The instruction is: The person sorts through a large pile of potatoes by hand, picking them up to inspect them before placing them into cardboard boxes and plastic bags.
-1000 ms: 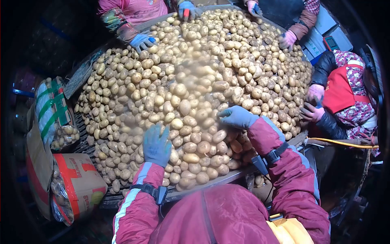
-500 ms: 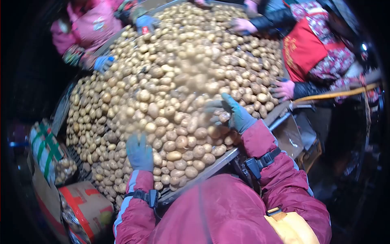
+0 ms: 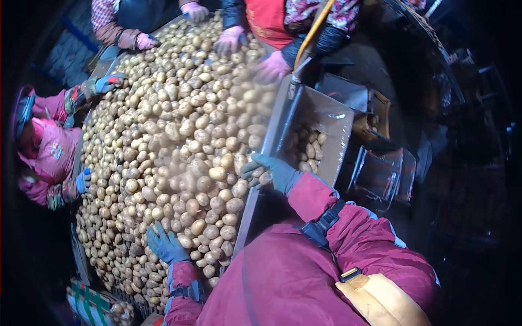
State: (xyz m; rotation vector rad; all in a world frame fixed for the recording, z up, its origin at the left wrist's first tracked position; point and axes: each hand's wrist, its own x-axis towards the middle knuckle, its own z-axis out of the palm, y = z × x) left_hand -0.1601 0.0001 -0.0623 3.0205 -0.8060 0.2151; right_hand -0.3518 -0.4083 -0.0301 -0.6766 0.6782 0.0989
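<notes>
A broad heap of potatoes [image 3: 163,136] covers the sorting table, whose metal edge [image 3: 252,209] runs in front of me. My left hand [image 3: 166,244], in a blue-grey glove, lies on the potatoes near the table's lower end, fingers spread and nothing in it. At the right edge of the table is my right hand [image 3: 274,173], also gloved, with its fingers curled around a potato [image 3: 265,177]. Part of that potato is hidden by the fingers.
Beyond the right edge stands a plastic-lined box [image 3: 331,125] with some potatoes, beside a cardboard box [image 3: 380,117]. Co-workers' gloved hands [image 3: 272,68] rest on the heap's far and left sides. A yellow bar [image 3: 314,32] rises at upper right. A green-striped bag [image 3: 89,304] sits lower left.
The view has turned to the right, bringing the plastic-lined box into sight. My right hand has moved from over the heap to the table's edge with the potato. My left hand remains on the heap.
</notes>
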